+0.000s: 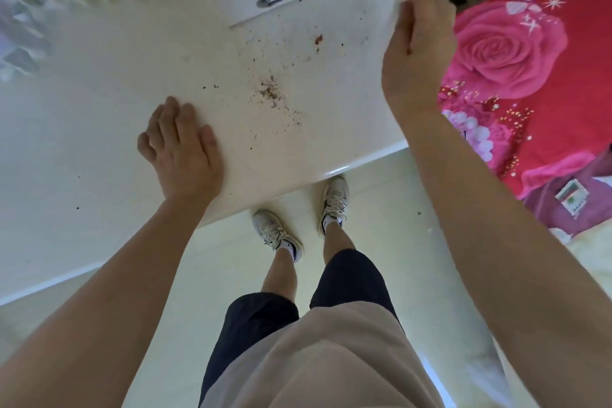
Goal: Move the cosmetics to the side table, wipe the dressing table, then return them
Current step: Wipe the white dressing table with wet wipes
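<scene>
Table (99,103) — left hand (180,151) flat; right hand (419,53) grip unclear

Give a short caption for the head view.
Left hand flat on crumb-strewn dressing table; right hand raised at its edge.

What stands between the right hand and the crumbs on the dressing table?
Nothing visible. Only bare surface of the dressing table separates the right hand from the crumbs. The left hand rests flat to the crumbs' left, out of that path.
</scene>
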Available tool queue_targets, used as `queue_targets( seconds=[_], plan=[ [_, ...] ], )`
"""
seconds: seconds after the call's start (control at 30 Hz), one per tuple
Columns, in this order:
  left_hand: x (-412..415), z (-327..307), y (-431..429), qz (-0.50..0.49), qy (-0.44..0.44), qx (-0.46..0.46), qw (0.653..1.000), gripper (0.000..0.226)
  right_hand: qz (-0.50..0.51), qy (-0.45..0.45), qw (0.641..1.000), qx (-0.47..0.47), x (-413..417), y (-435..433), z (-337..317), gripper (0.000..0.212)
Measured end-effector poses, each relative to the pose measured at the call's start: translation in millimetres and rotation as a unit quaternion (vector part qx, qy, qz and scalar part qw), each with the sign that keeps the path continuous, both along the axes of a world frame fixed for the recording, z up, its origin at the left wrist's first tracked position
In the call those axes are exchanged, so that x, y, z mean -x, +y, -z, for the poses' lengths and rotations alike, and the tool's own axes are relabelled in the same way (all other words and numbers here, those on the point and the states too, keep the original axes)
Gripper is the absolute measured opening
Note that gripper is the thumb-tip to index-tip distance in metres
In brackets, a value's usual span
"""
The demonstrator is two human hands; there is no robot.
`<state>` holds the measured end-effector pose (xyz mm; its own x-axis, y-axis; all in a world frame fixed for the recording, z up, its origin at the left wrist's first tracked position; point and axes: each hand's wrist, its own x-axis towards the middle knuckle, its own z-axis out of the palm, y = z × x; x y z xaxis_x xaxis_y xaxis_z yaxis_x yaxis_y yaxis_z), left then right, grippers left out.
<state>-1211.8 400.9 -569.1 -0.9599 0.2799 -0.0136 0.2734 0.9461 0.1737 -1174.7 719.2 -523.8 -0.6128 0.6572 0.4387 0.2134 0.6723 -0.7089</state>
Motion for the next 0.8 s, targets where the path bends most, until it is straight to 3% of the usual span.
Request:
queue_targets(
  seconds=[0.1,0.2,0.27,0.37,0.47,0.53,0.63,0.7,0.73,0.8],
  plan=[
    [0,2,-2,0.0,0.012,-0.004,1.0,0.042,0.01,-0.202,0.979,0.029,10,32,26,0.046],
    [1,4,-2,0.001,0.03,-0.015,0.999,0.039,0.014,-0.331,0.943,-0.014,20,9,38,0.067],
    [1,4,-2,-0.001,0.034,-0.017,0.999,0.038,-0.05,-0.333,0.941,-0.031,25,-28,35,0.075],
    [1,3,-2,-0.002,0.019,-0.022,1.0,0.04,-0.208,-0.263,0.939,-0.071,27,-85,37,0.066],
    [1,1,-2,-0.011,0.011,-0.025,1.0,0.041,-0.286,-0.221,0.932,-0.006,26,-107,25,0.061],
    [0,1,-1,-0.011,0.009,-0.02,1.0,0.041,-0.223,-0.14,0.965,0.017,25,-96,11,0.054],
    [1,1,-1,-0.01,0.009,-0.016,1.0,0.041,-0.027,-0.068,0.997,0.014,28,-50,5,0.048],
    [0,2,-2,-0.009,0.015,-0.022,1.0,0.041,0.067,-0.156,0.985,0.011,33,-17,14,0.054],
    [0,2,-2,-0.008,0.021,-0.025,0.999,0.04,0.077,-0.225,0.971,-0.001,37,-8,21,0.059],
    [0,3,-2,-0.007,0.028,-0.031,0.999,0.04,0.037,-0.275,0.96,-0.047,48,-12,31,0.063]
  ],
)
